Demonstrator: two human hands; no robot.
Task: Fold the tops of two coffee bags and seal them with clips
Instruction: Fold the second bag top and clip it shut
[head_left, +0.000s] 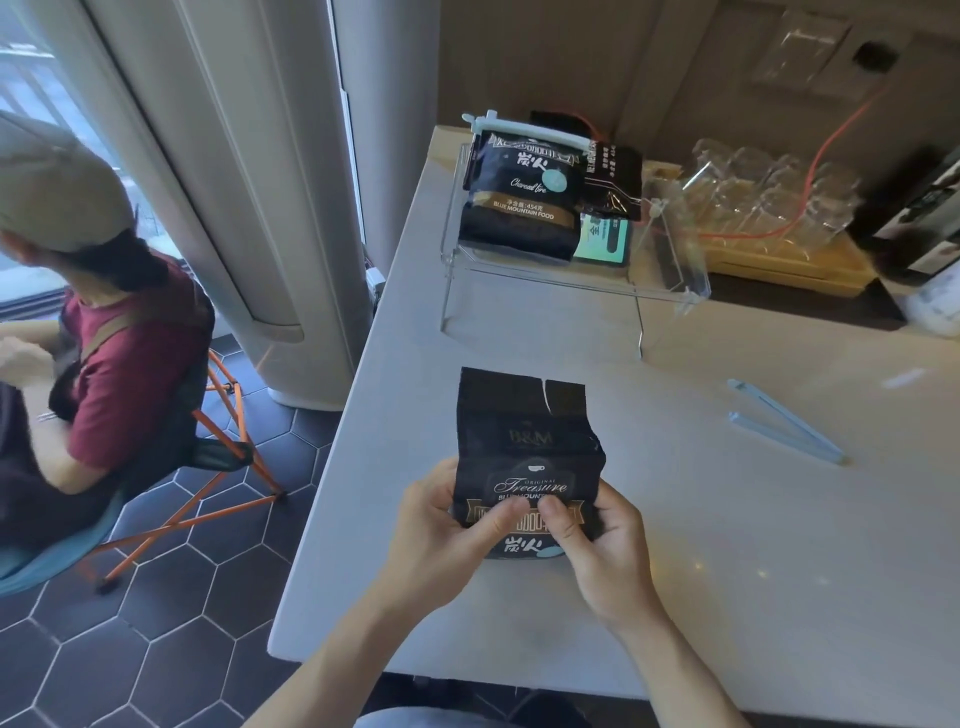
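Observation:
A black coffee bag lies on the white table in front of me, its torn top pointing away. My left hand and my right hand grip its near end from both sides, thumbs on the label. A pale blue clip lies open in a V on the table to the right, apart from both hands. A second black coffee bag rests on a clear acrylic stand farther back, with a pale blue clip across its top.
More dark packets and a phone share the stand. Glass cups on a tray sit at the back right with an orange cable. A seated person is off the table's left edge.

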